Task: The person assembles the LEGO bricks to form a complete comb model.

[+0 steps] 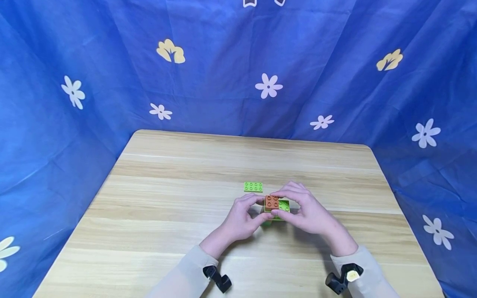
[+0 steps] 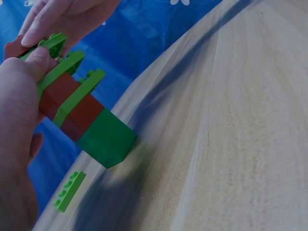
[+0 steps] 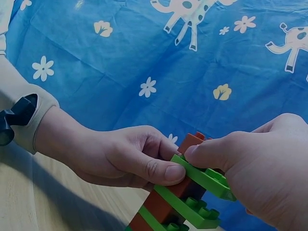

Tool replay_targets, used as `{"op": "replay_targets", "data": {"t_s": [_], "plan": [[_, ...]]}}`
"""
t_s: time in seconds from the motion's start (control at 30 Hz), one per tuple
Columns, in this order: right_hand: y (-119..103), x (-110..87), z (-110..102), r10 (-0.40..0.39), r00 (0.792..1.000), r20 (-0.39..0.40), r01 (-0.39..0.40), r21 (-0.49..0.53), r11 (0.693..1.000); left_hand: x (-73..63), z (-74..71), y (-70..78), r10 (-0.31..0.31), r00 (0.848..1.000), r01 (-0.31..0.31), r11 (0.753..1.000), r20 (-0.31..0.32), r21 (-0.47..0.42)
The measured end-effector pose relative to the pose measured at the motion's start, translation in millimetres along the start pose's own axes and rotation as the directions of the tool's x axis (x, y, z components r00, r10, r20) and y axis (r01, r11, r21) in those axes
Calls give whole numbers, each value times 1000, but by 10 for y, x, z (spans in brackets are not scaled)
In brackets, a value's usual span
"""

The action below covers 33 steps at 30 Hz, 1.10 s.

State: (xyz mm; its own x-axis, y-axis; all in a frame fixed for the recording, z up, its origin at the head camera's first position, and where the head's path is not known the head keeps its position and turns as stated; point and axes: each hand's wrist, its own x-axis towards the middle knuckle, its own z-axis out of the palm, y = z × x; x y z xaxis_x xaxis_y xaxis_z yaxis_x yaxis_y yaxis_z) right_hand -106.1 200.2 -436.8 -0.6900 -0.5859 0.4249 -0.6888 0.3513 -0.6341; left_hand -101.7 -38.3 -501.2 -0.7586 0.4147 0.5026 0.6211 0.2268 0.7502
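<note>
A tower of toy building bricks (image 2: pixel 72 118) stands on the table, with brown bricks and light green plates alternating above a dark green base brick (image 2: pixel 107 139). Its plates jut out to one side. On top sits a brown brick (image 1: pixel 271 202) with studs showing. My left hand (image 1: pixel 240 219) grips the upper tower from the left, its thumb against the side by the topmost plate (image 3: pixel 202 175). From the right, my right hand (image 1: pixel 307 209) pinches the top brown brick between thumb and fingers. The fingers hide part of the upper joints.
A loose light green plate (image 1: pixel 253 187) lies on the wooden table (image 1: pixel 156 198), just behind the tower. A blue patterned curtain (image 1: pixel 223 82) hangs around the table's back and sides. Each wrist wears a small black camera.
</note>
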Motion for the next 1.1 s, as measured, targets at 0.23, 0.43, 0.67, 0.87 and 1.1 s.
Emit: {"op": "replay_targets", "data": {"t_s": [0.23, 0.43, 0.67, 0.87, 1.1], "plan": [[-1, 4, -1, -15, 1000, -8, 15, -24, 1000, 5, -1, -5, 3, 1000, -3, 1000, 3, -9], [-7, 16, 8, -27, 999, -20, 26, -70, 997, 5, -5, -7, -7, 1000, 7, 1000, 3, -16], [11, -16, 41, 17, 1000, -26, -17, -14, 1000, 9, 0, 2, -7, 1000, 7, 1000, 1, -23], [-1, -27, 66, 54, 998, -36, -52, 54, 997, 6, 4, -6, -2, 1000, 2, 1000, -1, -16], [7, -27, 97, 55, 997, -55, -52, 58, 997, 2, -1, 1, -7, 1000, 7, 1000, -4, -6]]}}
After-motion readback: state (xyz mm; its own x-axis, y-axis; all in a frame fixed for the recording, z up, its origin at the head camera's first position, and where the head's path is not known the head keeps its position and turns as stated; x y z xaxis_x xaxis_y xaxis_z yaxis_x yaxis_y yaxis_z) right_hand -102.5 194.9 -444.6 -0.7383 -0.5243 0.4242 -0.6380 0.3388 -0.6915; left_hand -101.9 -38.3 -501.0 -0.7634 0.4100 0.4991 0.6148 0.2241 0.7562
